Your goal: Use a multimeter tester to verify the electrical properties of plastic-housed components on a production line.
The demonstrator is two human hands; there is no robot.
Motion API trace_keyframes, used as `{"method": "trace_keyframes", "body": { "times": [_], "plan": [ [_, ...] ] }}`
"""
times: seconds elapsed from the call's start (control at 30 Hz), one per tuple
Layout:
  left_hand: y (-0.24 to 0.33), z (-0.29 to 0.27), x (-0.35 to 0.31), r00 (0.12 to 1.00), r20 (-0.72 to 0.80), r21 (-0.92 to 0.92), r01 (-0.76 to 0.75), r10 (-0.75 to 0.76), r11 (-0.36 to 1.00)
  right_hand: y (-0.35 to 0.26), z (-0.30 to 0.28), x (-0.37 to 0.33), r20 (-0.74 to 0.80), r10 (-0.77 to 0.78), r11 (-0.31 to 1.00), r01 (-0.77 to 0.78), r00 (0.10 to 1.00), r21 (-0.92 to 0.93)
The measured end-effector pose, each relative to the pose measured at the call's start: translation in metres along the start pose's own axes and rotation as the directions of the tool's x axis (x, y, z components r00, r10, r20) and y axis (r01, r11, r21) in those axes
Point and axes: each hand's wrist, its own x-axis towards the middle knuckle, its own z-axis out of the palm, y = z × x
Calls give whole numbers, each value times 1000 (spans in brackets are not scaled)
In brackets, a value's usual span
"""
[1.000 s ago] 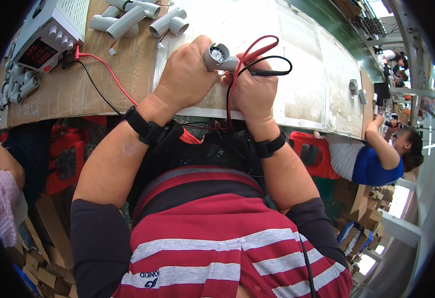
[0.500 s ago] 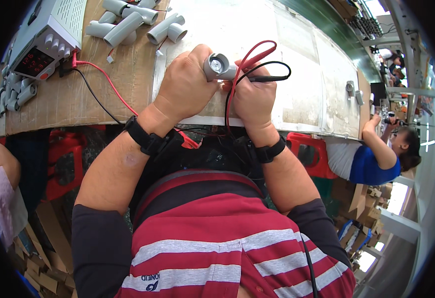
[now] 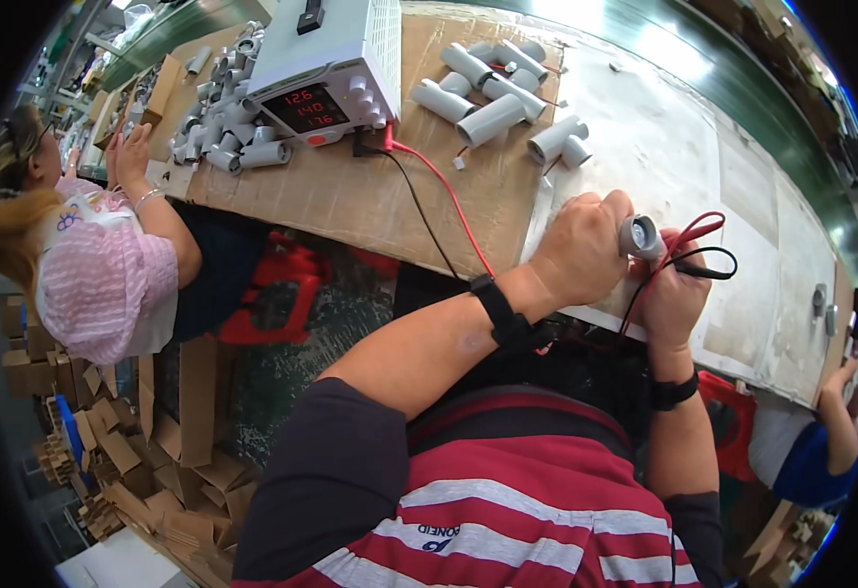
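Over the table's near edge, my left hand [image 3: 590,247] is closed around a grey tube fitting [image 3: 641,235] with a round, clear lens-like piece inside its open end. That end faces up toward me. Close beside it, my right hand [image 3: 676,302] is closed on the test leads, a red lead [image 3: 700,227] and a black lead [image 3: 723,269], whose loops stick out past the fingers. The lead tips are hidden behind the fitting and fingers, so contact cannot be made out. Both cables run from a bench power supply [image 3: 329,83] with a lit red display.
Several grey tube fittings [image 3: 492,118] with short wires lie on the cardboard sheet [image 3: 429,211]; more are heaped [image 3: 223,127] left of the power supply. Co-workers sit at left [image 3: 105,255] and right [image 3: 821,446]. Red stools [image 3: 272,294] and cardboard pieces [image 3: 154,461] are below the table.
The view has swung left, so the table and my hands appear farther right and the left co-worker shows more. The supply's display reading has changed. Both hands keep their grips.
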Motion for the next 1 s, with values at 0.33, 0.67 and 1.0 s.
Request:
{"method": "trace_keyframes", "body": {
  "times": [0.33, 0.67, 1.0],
  "plan": [
    [-4, 5, -1, 1000, -5, 10, -24, 24, 1000, 7, 0, 3, 5, -81, 992, 81, 997, -92],
    [1, -17, 10, 991, -130, 36, 29, -24, 999, 1, 1, 1, -104, -47, 956, 75, 993, 285],
    [-24, -140, 29, 956, 292, 800, -252, 13, 545, -10, -63, -7, -82, 152, 814, -78, 985, 575]
  ]
}}
